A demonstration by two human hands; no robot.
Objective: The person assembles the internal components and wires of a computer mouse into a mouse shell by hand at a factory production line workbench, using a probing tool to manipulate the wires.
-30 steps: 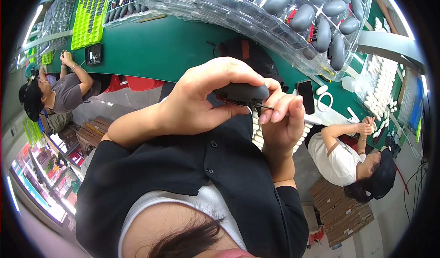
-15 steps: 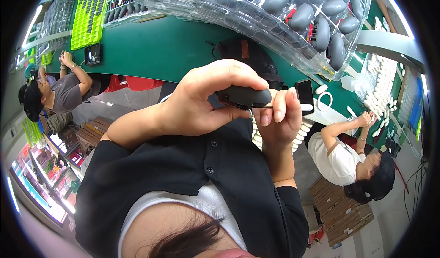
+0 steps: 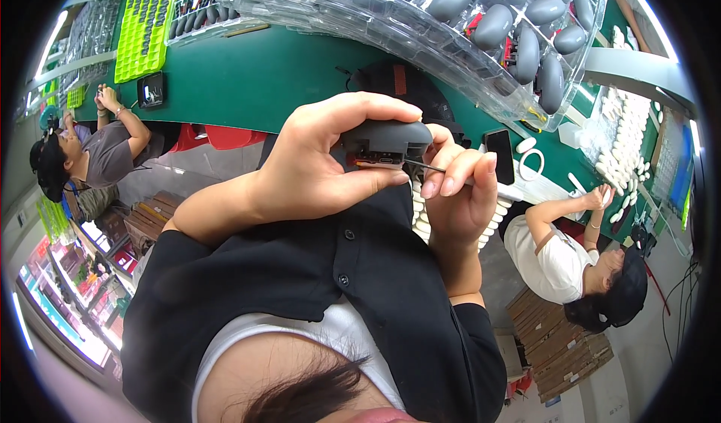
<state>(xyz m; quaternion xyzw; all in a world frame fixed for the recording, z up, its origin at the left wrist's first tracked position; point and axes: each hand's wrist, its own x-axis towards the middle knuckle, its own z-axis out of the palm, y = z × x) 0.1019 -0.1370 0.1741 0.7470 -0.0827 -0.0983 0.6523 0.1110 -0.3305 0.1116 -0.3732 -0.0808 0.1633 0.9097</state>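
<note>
My left hand (image 3: 312, 164) is closed round a dark grey rounded plastic housing (image 3: 390, 134), thumb below and fingers over the top. Its open side faces me, with a small port, circuit parts and a bit of red showing inside. In my right hand (image 3: 460, 186) is a thin-shafted tool (image 3: 426, 166), like a small screwdriver, with a pale handle. The dark metal shaft reaches the right end of the housing; whether its tip touches inside is hidden. My right fingertips also lie close to that end.
Stacked clear plastic trays (image 3: 330, 3) hold several grey housings (image 3: 492, 29) ahead of me. A black bag (image 3: 405, 85), a phone (image 3: 499, 153) and a tape roll (image 3: 532, 164) lie on the green table (image 3: 248, 78). One co-worker (image 3: 556, 261) sits right, another (image 3: 113, 149) left.
The housing has tilted in my left hand, so its open side with the port now shows, and has shifted slightly left. The tool now slants, its handle lower and partly behind my fingers.
</note>
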